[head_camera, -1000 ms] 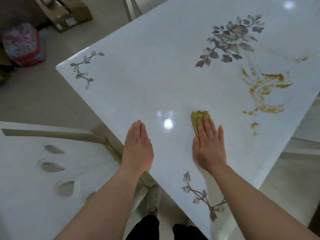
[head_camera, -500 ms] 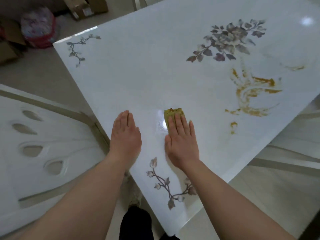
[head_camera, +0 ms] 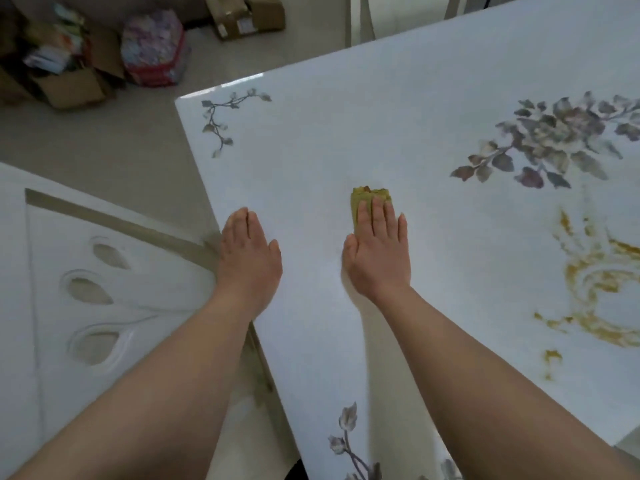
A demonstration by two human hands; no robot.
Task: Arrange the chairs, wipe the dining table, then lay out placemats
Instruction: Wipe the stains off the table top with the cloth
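Green-yellow cloth (head_camera: 370, 198), folded small, lies on the white table (head_camera: 381, 109), pinned under the right hand (head_camera: 379, 261). Its fingers (head_camera: 377, 216) are straight and together, pressing flat on the cloth, not curled round it. Left hand (head_camera: 247, 258) lies flat at the table's left edge, fingers straight, holding nothing; looks like bracing.

Step in hand, as I judge it: wiping. Orange-brown stain (head_camera: 602, 282), smeared in a swirl, sits right of the cloth and well apart from it, not yet cleaned. The flower prints are decoration, not dirt. White chair (head_camera: 104, 271) stands just beside the table on the left. No placemats in view.

Next move likely calls for sliding the cloth right onto the stain with steady downward pressure, in several passes. Risk: a soiled cloth spreads the smear. Boxes (head_camera: 242, 15) on the floor at the back.
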